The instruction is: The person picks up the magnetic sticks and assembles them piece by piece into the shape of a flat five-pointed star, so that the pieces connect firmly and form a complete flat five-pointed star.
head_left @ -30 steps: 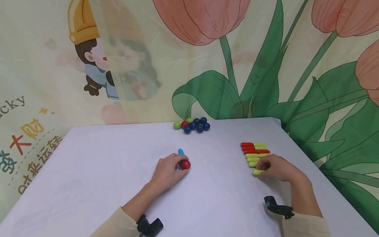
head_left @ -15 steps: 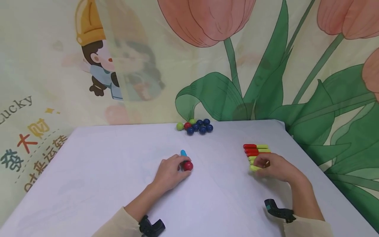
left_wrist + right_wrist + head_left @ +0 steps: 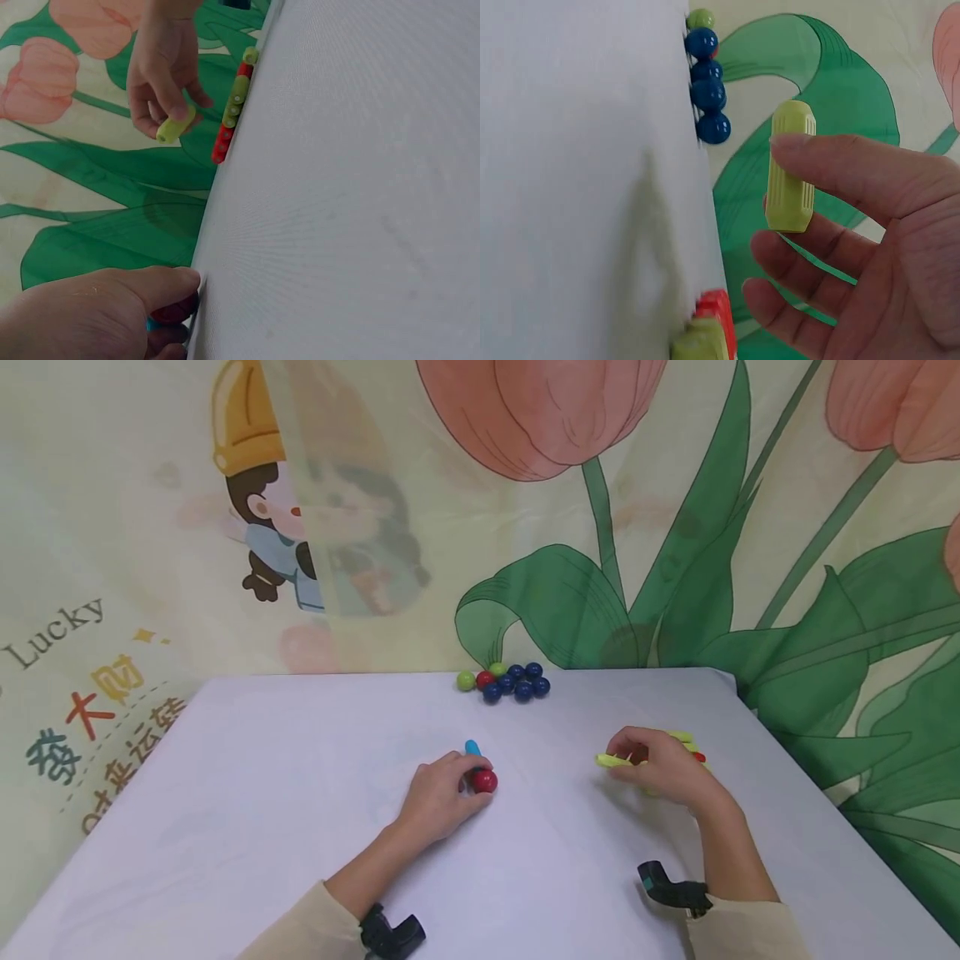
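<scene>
Right hand [image 3: 663, 768] has a yellow-green stick [image 3: 613, 761] pinched above the worktop [image 3: 225, 793], right of centre; a sloppy grip could drop it on the other sticks [image 3: 681, 737]. Left hand [image 3: 442, 797], mid-frame, grips the red ball [image 3: 486, 781], maybe the blue stick [image 3: 472, 747] too (hard to tell); if it slackens, the ball could roll.

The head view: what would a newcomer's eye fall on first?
Probably the big pink tulip on the backdrop, top centre. Then perhaps the cluster of mostly blue balls at the back of the table, and, nearer, the left hand holding a red ball and the right hand a yellow-green stick.
</scene>
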`<state>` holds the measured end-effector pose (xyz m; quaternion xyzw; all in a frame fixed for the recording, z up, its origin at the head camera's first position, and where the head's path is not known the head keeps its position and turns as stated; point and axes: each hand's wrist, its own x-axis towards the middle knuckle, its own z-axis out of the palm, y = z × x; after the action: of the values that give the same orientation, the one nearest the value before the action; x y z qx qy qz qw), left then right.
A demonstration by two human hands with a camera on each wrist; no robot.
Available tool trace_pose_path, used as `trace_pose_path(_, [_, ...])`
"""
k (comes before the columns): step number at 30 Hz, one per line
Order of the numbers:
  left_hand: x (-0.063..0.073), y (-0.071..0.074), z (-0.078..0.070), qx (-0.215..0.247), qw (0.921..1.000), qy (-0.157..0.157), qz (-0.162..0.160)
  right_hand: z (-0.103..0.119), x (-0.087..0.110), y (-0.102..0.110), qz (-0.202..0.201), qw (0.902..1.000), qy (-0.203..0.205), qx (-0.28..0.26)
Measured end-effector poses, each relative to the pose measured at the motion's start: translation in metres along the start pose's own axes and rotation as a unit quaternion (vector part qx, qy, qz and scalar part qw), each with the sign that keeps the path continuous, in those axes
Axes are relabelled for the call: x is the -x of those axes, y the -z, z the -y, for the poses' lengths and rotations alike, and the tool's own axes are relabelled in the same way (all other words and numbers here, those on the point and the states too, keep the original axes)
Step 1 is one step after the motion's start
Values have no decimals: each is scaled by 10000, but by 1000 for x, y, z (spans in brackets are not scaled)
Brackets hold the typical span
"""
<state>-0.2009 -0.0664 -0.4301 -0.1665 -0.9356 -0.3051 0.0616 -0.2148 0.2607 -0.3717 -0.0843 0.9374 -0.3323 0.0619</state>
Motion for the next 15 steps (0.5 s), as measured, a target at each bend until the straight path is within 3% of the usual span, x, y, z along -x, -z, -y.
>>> trace_pose_path(15, [-1, 1, 1, 43, 9999, 82, -44, 33, -44, -46, 386, 9987, 209, -273])
